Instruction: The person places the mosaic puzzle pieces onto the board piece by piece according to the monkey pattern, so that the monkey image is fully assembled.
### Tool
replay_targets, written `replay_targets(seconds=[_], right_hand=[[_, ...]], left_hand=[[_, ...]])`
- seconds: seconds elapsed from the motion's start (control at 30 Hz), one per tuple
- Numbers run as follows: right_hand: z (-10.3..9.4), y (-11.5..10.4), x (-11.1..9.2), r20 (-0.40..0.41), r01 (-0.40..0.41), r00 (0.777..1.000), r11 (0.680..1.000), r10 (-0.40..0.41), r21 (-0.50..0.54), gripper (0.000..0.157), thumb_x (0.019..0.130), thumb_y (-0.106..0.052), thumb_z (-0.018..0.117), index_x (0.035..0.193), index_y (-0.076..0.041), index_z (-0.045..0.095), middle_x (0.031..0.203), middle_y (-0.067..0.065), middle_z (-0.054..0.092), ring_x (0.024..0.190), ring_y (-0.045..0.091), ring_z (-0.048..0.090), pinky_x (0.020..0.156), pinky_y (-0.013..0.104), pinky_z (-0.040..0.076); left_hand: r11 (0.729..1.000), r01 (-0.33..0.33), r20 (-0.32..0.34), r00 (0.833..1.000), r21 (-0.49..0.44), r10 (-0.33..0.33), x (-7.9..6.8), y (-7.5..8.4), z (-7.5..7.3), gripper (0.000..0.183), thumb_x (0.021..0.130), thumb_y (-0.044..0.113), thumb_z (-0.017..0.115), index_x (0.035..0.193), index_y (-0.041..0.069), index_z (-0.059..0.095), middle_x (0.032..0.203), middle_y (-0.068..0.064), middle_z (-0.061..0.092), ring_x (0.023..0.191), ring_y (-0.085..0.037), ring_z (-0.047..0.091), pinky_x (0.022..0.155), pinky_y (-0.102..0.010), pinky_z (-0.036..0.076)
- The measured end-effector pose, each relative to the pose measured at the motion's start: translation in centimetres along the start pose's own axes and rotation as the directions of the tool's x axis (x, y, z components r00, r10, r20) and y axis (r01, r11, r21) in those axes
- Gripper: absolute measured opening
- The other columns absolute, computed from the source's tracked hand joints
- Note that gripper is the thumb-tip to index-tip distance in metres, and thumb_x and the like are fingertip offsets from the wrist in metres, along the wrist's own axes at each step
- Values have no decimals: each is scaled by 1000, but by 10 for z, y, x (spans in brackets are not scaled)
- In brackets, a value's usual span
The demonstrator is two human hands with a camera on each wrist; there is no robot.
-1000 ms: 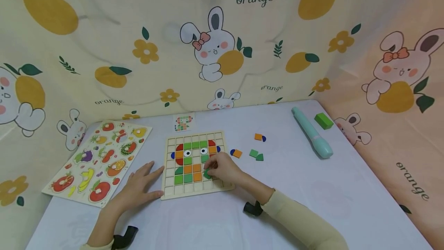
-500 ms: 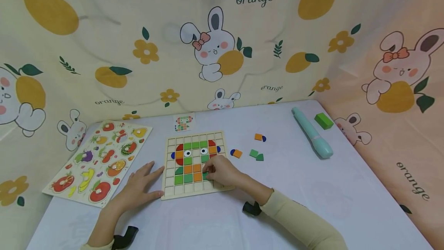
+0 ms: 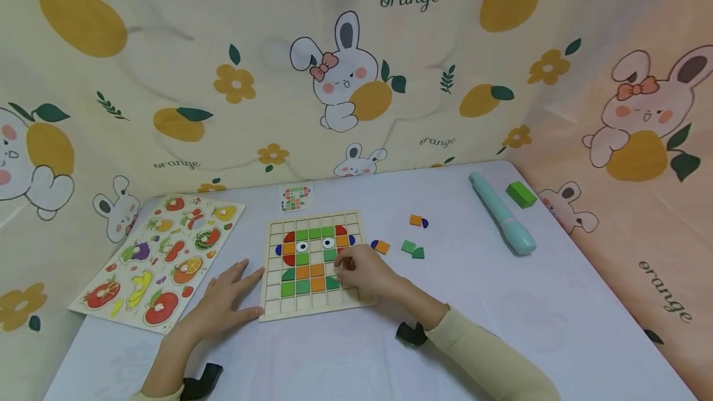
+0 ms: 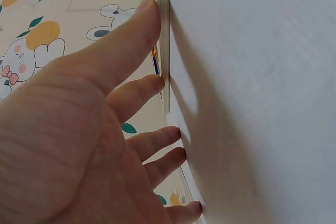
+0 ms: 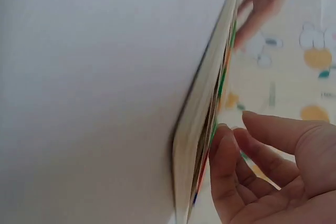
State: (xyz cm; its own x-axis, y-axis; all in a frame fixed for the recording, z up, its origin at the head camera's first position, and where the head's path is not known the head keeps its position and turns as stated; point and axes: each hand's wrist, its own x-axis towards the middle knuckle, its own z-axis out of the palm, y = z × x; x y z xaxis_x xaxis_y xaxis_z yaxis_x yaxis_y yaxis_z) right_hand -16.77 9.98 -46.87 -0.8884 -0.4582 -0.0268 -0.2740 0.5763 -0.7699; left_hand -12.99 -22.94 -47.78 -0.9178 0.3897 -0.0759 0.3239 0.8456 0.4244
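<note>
A wooden grid board [image 3: 317,312] lies on the table, with red, green, orange and blue tiles and two eye tiles set in its squares. My left hand [image 3: 220,299] has its fingers spread at the board's left edge, the thumb and index fingertip touching that edge in the left wrist view. Over the board's right side is my right hand [image 3: 364,274], its fingers loosely bent and the thumb [image 5: 262,124] apart from them, holding nothing. A green rounded tile [image 3: 332,282] lies in a square just below those fingertips. The right hand hides several squares.
Loose orange-and-blue tiles [image 3: 415,220] and green tiles [image 3: 409,246] lie right of the board. A small pattern card [image 3: 303,203] is behind it. A fruit puzzle board [image 3: 119,283] is at left; a teal stick-shaped object [image 3: 504,218] and green block [image 3: 520,194] are at far right.
My right hand has let go of the green rounded tile, which now lies in the board's lower right area, and has drawn back slightly to the right. My left hand has stayed put.
</note>
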Motion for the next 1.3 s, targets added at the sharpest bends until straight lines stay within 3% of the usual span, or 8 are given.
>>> replay_targets(seconds=[0.13, 0.33, 0.5, 0.73, 0.97, 1.3], right_hand=[[-24, 15, -3, -114, -65, 991, 998, 64, -13, 10, 92, -8, 71, 101, -4, 73, 80, -2, 62, 73, 15, 55, 61, 25, 49], [-71, 48, -17, -299, -189, 941, 980, 162, -66, 17, 88, -5, 73, 104, -1, 73, 85, 5, 65, 74, 18, 57, 62, 30, 47], [-96, 72, -31, -273, -254, 936, 963, 222, -86, 20, 86, -6, 76, 104, 1, 72, 96, 13, 62, 84, 26, 55, 68, 35, 46], [-98, 87, -34, -234, -265, 943, 959, 236, -100, 25, 80, -14, 84, 98, 0, 72, 97, 14, 60, 92, 29, 54, 77, 41, 47], [-95, 90, -33, -237, -284, 936, 956, 260, -73, 19, 78, -7, 84, 90, -1, 71, 90, 9, 55, 86, 25, 48, 72, 34, 40], [-93, 89, -32, -229, -253, 944, 967, 237, -43, 20, 78, 0, 82, 90, -1, 66, 91, 9, 63, 82, 22, 54, 68, 33, 45]], left_hand=[[1000, 8, 2, 1000, -6, -8, 1, 0, 0, 81, 81, 52, 77, 147, 13, 51, 154, -29, 33, 140, -54, 27, 103, -80, 18], [1000, 15, 11, 1000, 0, -15, 0, 1, 0, 81, 82, 53, 76, 147, 13, 50, 154, -29, 32, 140, -55, 27, 104, -79, 18], [1000, 9, 5, 1000, -2, -9, -1, 1, 0, 81, 82, 52, 76, 147, 13, 51, 154, -29, 33, 140, -55, 27, 103, -80, 18], [1000, 8, -4, 1000, -5, -8, -1, 0, 0, 81, 82, 53, 76, 147, 13, 51, 154, -28, 33, 140, -54, 27, 103, -80, 18], [1000, 5, -3, 1000, 4, -5, -1, 3, -2, 80, 82, 53, 76, 147, 13, 51, 154, -29, 34, 139, -55, 28, 103, -80, 19], [1000, 10, -3, 1000, 14, -10, -1, 4, -1, 80, 81, 53, 77, 146, 13, 52, 154, -29, 34, 139, -55, 29, 102, -80, 20]])
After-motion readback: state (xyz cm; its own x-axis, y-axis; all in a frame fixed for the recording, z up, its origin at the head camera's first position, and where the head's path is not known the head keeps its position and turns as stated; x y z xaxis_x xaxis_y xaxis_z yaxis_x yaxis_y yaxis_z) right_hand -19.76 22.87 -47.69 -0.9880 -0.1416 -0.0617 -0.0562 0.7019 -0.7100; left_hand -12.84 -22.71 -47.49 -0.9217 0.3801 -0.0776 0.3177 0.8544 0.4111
